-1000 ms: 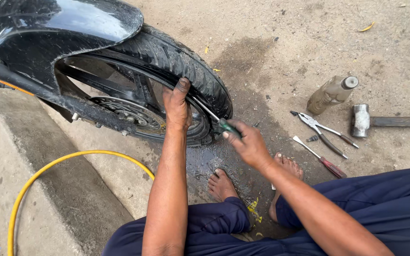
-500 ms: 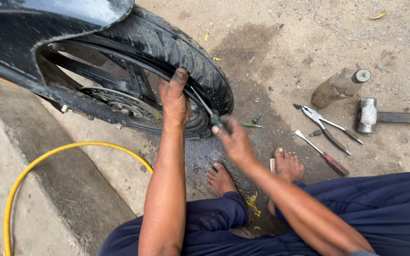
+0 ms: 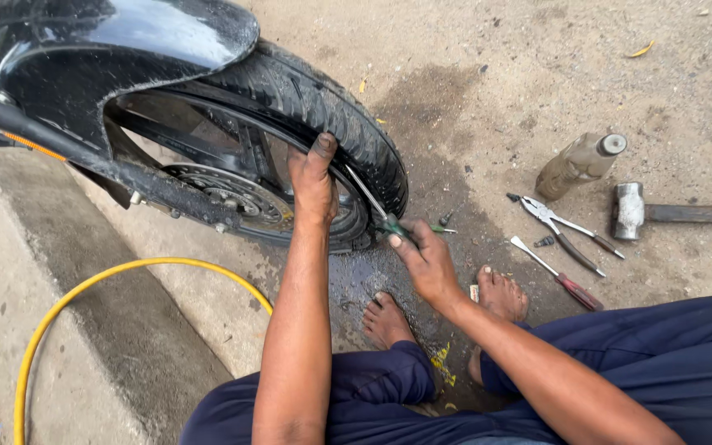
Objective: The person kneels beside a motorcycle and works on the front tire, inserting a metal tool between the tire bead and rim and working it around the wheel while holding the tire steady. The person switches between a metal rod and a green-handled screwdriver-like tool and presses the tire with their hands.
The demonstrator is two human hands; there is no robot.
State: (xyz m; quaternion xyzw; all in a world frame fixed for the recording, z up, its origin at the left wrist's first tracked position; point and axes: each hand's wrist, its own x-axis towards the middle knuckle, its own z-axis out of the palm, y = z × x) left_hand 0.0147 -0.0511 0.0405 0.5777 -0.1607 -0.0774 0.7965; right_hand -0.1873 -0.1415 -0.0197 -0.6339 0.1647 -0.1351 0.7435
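A black motorcycle tyre point(image 3: 306, 99) on its wheel rim point(image 3: 232, 194) stands on wet ground under a black mudguard point(image 3: 109, 49). My left hand point(image 3: 313, 177) presses on the tyre's inner edge by the rim. My right hand point(image 3: 423, 262) grips a green-handled screwdriver point(image 3: 389, 222), whose metal shaft is wedged between tyre and rim. My bare feet point(image 3: 389, 317) rest on the ground just below the wheel.
A yellow hose point(image 3: 84, 288) curves over the concrete kerb at the left. To the right lie pliers point(image 3: 558, 224), a red-handled screwdriver point(image 3: 566, 280), a hammer point(image 3: 669, 213) and a dusty bottle point(image 3: 578, 163). A small bit point(image 3: 445, 218) lies near the tyre.
The view has shifted slightly. My right hand with the screwdriver has stayed at the tyre edge, its shaft now set between tyre and rim; my left hand keeps pressing the tyre.
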